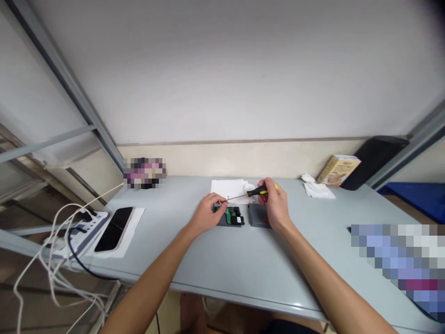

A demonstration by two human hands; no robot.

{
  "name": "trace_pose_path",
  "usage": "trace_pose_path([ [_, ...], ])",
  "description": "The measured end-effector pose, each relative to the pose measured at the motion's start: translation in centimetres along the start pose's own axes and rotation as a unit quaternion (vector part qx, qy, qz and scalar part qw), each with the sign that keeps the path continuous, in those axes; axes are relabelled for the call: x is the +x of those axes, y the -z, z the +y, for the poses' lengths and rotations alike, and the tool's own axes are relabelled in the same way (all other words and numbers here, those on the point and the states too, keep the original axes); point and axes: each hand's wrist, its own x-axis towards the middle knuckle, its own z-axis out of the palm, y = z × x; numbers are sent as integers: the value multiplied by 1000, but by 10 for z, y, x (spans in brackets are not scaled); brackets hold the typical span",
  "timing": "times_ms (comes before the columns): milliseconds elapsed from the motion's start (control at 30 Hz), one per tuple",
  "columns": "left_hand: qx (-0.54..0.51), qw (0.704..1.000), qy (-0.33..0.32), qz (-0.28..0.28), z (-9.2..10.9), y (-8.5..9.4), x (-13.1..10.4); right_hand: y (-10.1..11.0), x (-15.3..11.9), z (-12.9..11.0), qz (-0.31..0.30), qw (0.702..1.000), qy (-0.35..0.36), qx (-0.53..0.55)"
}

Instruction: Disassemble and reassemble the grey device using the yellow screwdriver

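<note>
My right hand [274, 202] is wrapped round the black and yellow handle of a screwdriver [257, 190], whose thin shaft points left. Around the shaft's tip, the thumb and fingers of my left hand [210, 211] are pinched together; whatever small item is there is too tiny to name. Below that hand lies a green circuit board [231, 215] with black parts, in a dark casing partly covered by the hand. A flat dark grey case [256, 215] rests on the table beside it, partly behind my right hand. White paper [227, 187] lies just beyond.
On the left are a phone [114, 229] on paper and a white power strip [83, 234] with tangled cables. Back right, a yellow box [339, 170] and crumpled tissue [319, 189] sit near a black cylindrical object [375, 160]. The grey table [215, 264] meets a wall behind.
</note>
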Motion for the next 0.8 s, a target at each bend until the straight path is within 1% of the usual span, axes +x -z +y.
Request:
trace_pose_path([
  [233, 2, 1000, 7, -9, -2, 0, 0, -1, -1, -3, 3, 1000, -8, 0],
  [567, -7, 1000, 22, 7, -1, 0, 0, 0, 0, -1, 5, 1000, -1, 4],
  [800, -11, 1000, 19, 12, -3, 0, -1, -1, 1, -1, 2, 1000, -2, 6],
])
